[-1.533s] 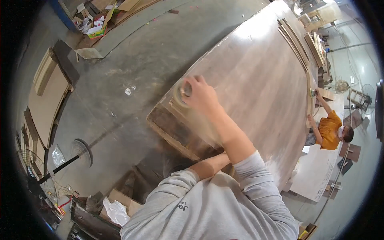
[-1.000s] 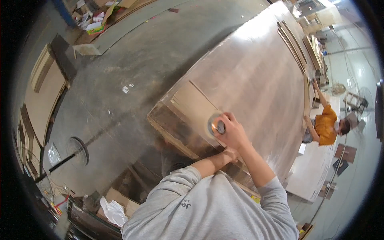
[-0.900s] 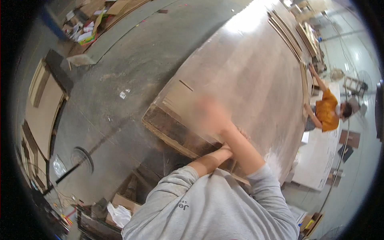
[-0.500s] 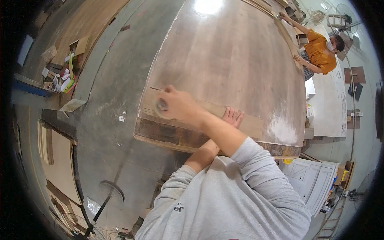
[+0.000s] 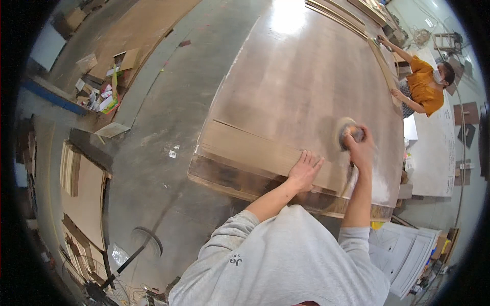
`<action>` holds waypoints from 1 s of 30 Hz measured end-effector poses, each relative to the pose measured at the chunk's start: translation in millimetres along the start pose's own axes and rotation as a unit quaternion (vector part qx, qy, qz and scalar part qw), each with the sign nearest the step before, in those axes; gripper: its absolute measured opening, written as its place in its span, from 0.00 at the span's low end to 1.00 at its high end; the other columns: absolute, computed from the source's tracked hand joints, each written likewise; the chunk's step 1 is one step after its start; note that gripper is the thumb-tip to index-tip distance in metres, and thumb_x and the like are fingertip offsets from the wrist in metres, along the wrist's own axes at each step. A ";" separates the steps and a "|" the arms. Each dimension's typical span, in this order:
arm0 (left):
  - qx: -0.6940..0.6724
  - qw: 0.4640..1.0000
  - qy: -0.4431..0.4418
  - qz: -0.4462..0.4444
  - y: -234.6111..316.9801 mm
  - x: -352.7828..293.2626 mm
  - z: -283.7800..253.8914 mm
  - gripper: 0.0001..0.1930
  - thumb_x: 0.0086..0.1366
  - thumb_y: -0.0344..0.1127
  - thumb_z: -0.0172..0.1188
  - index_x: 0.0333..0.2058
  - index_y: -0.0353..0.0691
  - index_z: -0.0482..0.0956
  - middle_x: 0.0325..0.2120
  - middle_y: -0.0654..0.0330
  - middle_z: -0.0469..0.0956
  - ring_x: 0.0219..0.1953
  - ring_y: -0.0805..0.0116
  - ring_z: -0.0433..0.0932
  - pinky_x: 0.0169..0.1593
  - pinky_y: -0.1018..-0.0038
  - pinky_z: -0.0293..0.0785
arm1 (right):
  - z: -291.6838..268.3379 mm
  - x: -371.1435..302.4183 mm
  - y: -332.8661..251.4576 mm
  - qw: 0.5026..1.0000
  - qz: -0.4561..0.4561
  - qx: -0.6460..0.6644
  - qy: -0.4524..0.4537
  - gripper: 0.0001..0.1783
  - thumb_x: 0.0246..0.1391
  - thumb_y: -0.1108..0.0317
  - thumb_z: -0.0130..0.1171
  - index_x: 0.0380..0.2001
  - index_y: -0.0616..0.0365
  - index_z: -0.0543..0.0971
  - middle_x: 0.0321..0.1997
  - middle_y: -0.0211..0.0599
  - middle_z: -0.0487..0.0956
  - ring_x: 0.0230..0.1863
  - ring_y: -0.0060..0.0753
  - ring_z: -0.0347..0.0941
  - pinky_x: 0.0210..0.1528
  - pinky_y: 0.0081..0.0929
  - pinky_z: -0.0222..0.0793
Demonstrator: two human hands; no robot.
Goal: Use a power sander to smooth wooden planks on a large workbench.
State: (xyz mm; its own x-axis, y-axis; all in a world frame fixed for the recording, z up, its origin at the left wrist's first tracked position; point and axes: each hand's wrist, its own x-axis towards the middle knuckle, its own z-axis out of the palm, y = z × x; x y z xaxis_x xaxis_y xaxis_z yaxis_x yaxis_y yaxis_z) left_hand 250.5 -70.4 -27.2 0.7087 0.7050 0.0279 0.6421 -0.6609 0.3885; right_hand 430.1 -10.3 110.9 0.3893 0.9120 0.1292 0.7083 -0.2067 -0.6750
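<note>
Palm down, my left hand [image 5: 305, 169] lies on several thin wooden strips [image 5: 245, 145], its fingers stretched out. These strips sit side by side along the near edge of a big brownish board-topped table [image 5: 301, 86]. My right hand [image 5: 359, 147] is closed on a round disc [image 5: 340, 131] with a pale rim and a dark middle. Motion blurs the disc, and I cannot tell its exact kind. It is over the tabletop, beyond the right end of the strips. My forearms are apart.
Across the table at the far right, a person in an orange top [image 5: 426, 91] handles long strips [image 5: 382, 64]. A white panelled cabinet [image 5: 400, 250] stands at the lower right. A fan [image 5: 148, 239] is at lower left, and a pile of scraps [image 5: 99, 97] lies further left.
My right hand has swung from the strips' left end, where it crossed over my left arm, to the right with the disc. My left hand still rests on the strips; the view has shifted.
</note>
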 end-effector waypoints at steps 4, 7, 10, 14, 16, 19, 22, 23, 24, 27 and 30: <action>0.030 0.998 -0.056 0.013 -0.4 12.4 -13.3 0.60 0.49 0.60 0.74 0.74 0.41 0.54 0.63 0.41 0.64 0.68 0.41 0.58 0.73 0.47 0.47 | -65.2 -21.7 118.6 0.990 0.095 -0.075 0.078 0.33 0.51 0.54 0.72 0.54 0.63 0.76 0.51 0.47 0.79 0.53 0.40 0.75 0.57 0.36 0.70; 0.064 0.993 -0.094 0.037 -5.0 20.2 -8.0 0.61 0.47 0.58 0.75 0.75 0.43 0.53 0.60 0.42 0.66 0.65 0.42 0.60 0.71 0.50 0.50 | -96.8 -48.2 208.6 0.975 0.158 -0.121 0.103 0.33 0.53 0.54 0.70 0.56 0.62 0.75 0.52 0.49 0.79 0.53 0.46 0.75 0.58 0.38 0.70; 0.022 0.990 -0.122 0.060 -11.1 25.6 -13.9 0.61 0.47 0.56 0.75 0.75 0.43 0.52 0.58 0.42 0.67 0.64 0.43 0.62 0.69 0.52 0.53 | -102.7 -67.4 272.0 0.961 0.224 -0.146 0.077 0.33 0.54 0.54 0.69 0.58 0.60 0.73 0.53 0.50 0.78 0.53 0.49 0.75 0.59 0.39 0.69; -0.042 0.986 -0.146 0.070 -9.9 25.8 -26.4 0.60 0.49 0.52 0.75 0.75 0.41 0.51 0.57 0.39 0.67 0.62 0.42 0.64 0.68 0.55 0.57 | -105.9 -80.8 295.7 0.973 0.214 -0.066 0.065 0.37 0.53 0.57 0.67 0.64 0.58 0.69 0.60 0.54 0.74 0.60 0.52 0.72 0.63 0.43 0.66; -0.022 0.988 -0.139 0.067 -10.2 26.7 -24.6 0.60 0.49 0.52 0.76 0.75 0.41 0.50 0.57 0.39 0.67 0.61 0.42 0.64 0.68 0.54 0.58 | -105.1 -75.7 284.1 0.976 0.199 -0.073 0.052 0.40 0.52 0.57 0.67 0.67 0.57 0.67 0.63 0.54 0.72 0.62 0.54 0.70 0.65 0.44 0.65; 0.000 0.988 -0.141 0.061 -4.7 31.0 -39.2 0.61 0.48 0.50 0.76 0.75 0.41 0.50 0.56 0.39 0.67 0.61 0.41 0.64 0.67 0.53 0.60 | -108.6 -72.7 279.3 0.976 0.209 -0.060 0.008 0.45 0.55 0.57 0.67 0.72 0.55 0.61 0.69 0.57 0.68 0.68 0.57 0.65 0.71 0.44 0.59; 0.027 0.989 -0.130 0.065 -4.0 30.3 -42.8 0.62 0.46 0.55 0.76 0.75 0.41 0.50 0.53 0.40 0.69 0.59 0.43 0.66 0.64 0.54 0.61 | -105.0 -82.7 281.5 0.981 0.193 -0.012 0.019 0.45 0.59 0.54 0.64 0.75 0.53 0.58 0.73 0.58 0.62 0.75 0.57 0.58 0.75 0.45 0.55; 0.049 0.990 -0.110 0.072 -4.6 29.1 -42.0 0.63 0.46 0.60 0.75 0.75 0.41 0.51 0.51 0.42 0.70 0.57 0.45 0.67 0.63 0.56 0.61 | -105.7 -87.7 285.7 0.981 0.190 -0.011 0.023 0.45 0.59 0.54 0.64 0.75 0.53 0.58 0.73 0.58 0.62 0.75 0.57 0.58 0.75 0.45 0.55; 0.051 0.991 -0.105 0.073 -5.1 29.9 -41.7 0.63 0.46 0.60 0.75 0.75 0.41 0.51 0.51 0.42 0.70 0.57 0.45 0.67 0.63 0.56 0.61 | -104.6 -94.6 292.2 0.979 0.194 -0.035 0.059 0.45 0.60 0.53 0.64 0.75 0.53 0.58 0.74 0.57 0.62 0.74 0.57 0.59 0.74 0.45 0.56; 0.016 0.994 -0.101 0.046 3.2 33.5 -69.5 0.63 0.46 0.59 0.75 0.75 0.42 0.50 0.54 0.41 0.69 0.58 0.43 0.66 0.65 0.55 0.60 | -118.2 -110.0 270.3 0.967 0.224 -0.036 0.113 0.43 0.62 0.53 0.61 0.75 0.53 0.58 0.74 0.55 0.62 0.71 0.53 0.62 0.70 0.46 0.59; -0.052 0.997 -0.049 0.017 20.9 44.5 -133.4 0.63 0.46 0.55 0.77 0.76 0.45 0.49 0.58 0.39 0.66 0.61 0.39 0.64 0.67 0.51 0.60 | -119.4 -131.7 284.6 0.935 0.051 0.036 0.349 0.35 0.62 0.61 0.60 0.71 0.55 0.65 0.72 0.47 0.64 0.65 0.45 0.65 0.67 0.46 0.62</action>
State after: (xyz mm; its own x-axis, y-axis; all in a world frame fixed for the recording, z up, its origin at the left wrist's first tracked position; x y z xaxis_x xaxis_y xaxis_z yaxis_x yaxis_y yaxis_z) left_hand 256.5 -18.4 105.0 0.7588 0.6497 -0.0459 0.5860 -0.6504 0.4833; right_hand 650.8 -231.5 -11.4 0.7601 0.4303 0.4869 0.6147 -0.2336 -0.7533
